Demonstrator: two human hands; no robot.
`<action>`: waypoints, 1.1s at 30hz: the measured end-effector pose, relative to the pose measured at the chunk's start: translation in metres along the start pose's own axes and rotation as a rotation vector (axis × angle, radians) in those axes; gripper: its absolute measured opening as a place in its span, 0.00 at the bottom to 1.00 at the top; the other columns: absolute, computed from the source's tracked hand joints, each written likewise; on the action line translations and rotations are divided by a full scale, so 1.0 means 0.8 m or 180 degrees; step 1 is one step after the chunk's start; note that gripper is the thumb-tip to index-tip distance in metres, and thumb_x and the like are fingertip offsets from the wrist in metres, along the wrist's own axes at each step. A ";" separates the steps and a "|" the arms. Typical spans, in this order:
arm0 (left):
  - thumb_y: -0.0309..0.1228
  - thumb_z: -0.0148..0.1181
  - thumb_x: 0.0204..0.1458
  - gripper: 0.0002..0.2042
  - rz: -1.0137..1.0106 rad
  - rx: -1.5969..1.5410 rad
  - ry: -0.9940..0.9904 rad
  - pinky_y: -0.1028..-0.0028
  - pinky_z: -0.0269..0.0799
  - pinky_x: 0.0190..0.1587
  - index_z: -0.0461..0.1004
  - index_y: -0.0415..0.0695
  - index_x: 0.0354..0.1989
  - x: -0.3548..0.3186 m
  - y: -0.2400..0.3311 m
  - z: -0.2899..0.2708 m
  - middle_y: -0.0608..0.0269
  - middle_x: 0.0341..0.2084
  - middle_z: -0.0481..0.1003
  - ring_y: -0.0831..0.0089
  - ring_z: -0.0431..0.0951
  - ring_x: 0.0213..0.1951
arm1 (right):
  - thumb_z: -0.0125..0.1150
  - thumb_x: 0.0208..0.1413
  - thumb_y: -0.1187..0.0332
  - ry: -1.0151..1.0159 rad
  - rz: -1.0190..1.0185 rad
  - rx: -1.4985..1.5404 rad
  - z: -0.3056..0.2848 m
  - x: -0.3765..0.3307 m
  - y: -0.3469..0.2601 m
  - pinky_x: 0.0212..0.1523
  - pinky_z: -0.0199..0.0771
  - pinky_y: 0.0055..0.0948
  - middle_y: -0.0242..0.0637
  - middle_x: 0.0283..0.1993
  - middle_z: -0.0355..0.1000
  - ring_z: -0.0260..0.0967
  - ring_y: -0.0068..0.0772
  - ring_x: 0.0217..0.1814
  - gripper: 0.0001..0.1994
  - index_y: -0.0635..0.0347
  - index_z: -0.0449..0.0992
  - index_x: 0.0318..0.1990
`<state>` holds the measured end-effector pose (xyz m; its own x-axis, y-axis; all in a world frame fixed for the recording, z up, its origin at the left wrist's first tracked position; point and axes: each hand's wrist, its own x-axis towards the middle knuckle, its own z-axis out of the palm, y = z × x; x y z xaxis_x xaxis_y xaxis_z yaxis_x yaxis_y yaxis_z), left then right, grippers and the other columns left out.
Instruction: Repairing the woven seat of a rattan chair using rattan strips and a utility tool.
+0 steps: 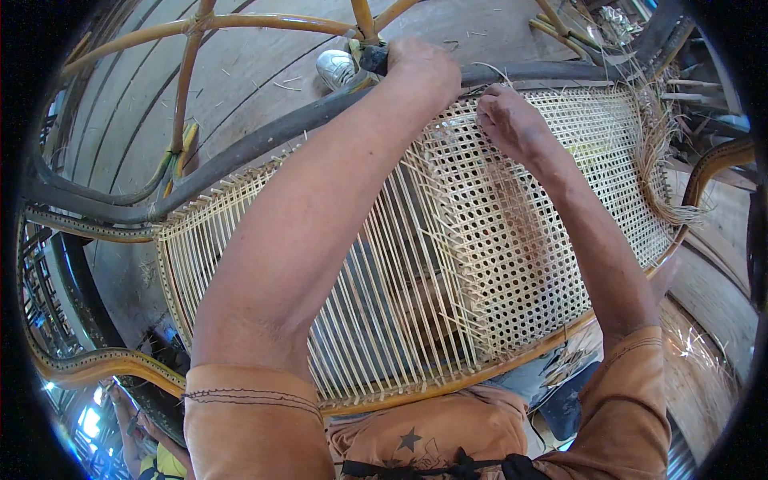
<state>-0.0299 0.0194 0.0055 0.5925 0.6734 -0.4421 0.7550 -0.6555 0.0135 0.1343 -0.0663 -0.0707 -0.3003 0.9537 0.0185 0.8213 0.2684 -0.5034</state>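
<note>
A curved chair frame [240, 148] of dark wood lies across my lap, its panel filled with pale cane strands [376, 304]. The right half is a finished open-hole cane weave [528, 240]; the left half holds only parallel strands. My left hand [420, 68] is closed on the far rail of the frame at the top, by a small dark tool handle [373, 58]. My right hand [512, 120] pinches a thin cane strand at the far edge of the woven part, fingers pressed on the weave.
Loose cane ends [660, 172] fray out at the right end of the panel. A bent rattan frame [188, 72] stands on the plank floor [264, 56] beyond. A grey shoe [336, 68] shows near the far rail. Another person [140, 444] is at lower left.
</note>
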 end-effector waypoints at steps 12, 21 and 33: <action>0.41 0.50 0.48 0.18 -0.0178 -0.0151 0.0173 0.63 0.73 0.44 0.78 0.42 0.38 -0.024 -0.023 -0.006 0.52 0.38 0.77 0.59 0.78 0.42 | 0.55 0.55 0.64 -0.0044 0.1791 0.1407 -0.030 0.020 -0.042 0.25 0.63 0.23 0.23 0.20 0.61 0.61 0.19 0.24 0.10 0.63 0.75 0.34; 0.40 0.52 0.47 0.18 0.0097 -0.0099 0.0109 0.61 0.72 0.45 0.77 0.41 0.40 -0.017 -0.018 -0.010 0.50 0.38 0.77 0.58 0.77 0.42 | 0.58 0.50 0.62 -0.0099 0.2025 0.2461 -0.008 0.016 -0.054 0.24 0.59 0.25 0.31 0.19 0.66 0.58 0.22 0.21 0.13 0.67 0.76 0.29; 0.30 0.57 0.44 0.14 0.0517 0.0158 -0.0198 0.61 0.71 0.45 0.78 0.46 0.42 0.014 0.011 -0.016 0.58 0.42 0.76 0.61 0.77 0.45 | 0.55 0.40 0.65 -0.0490 0.2147 0.1320 -0.008 0.022 -0.045 0.22 0.56 0.31 0.36 0.16 0.61 0.55 0.28 0.18 0.10 0.65 0.72 0.22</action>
<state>-0.0128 0.0255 0.0123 0.6860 0.5358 -0.4923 0.6351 -0.7711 0.0457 0.1020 -0.0581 -0.0467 0.1075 0.8547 -0.5079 0.6116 -0.4596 -0.6440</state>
